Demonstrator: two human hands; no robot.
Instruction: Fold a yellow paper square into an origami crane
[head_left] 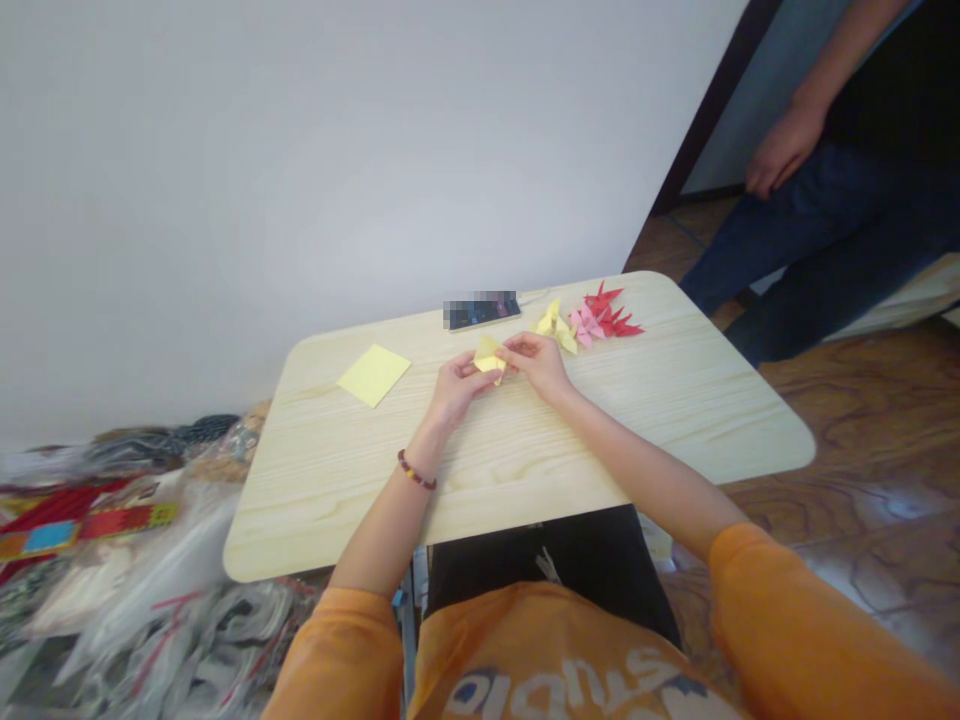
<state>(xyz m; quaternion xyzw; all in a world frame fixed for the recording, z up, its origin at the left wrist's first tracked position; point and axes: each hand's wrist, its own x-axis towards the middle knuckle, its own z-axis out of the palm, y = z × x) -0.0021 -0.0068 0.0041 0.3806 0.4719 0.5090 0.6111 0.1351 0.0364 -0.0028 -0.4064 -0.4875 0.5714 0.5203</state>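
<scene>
Head view looks down on the left hand (457, 390) and the right hand (536, 365) meeting above a pale wood-grain tabletop (675, 400), both closed in a pinch on a small piece of folded yellow paper (488, 354). Neither hand is open: the left fingers (474, 367) curl around the paper from one side, while the right fingers (510, 352) press in from the other, so the folded paper sits between the two sets of fingertips with only part of it showing. Its exact folds are too small to tell. Left of the grip, a flat square of yellow paper (373, 375) lies on the table, well apart from the left hand. Ahead of the grip, a smartphone (481, 310) with a blurred screen lies near the far table edge. Ahead and to the right, just beyond the right hand, a yellow origami crane (556, 328) lies beside a pink origami crane (585, 325) and a cluster of red origami cranes (610, 313). A beaded bracelet (415, 470) circles the left wrist, and orange sleeves (810, 630) cover the upper arms. Far beyond the right hand, a co-worker's hand (780, 150) hangs beside dark jeans (825, 240), away from the table.
</scene>
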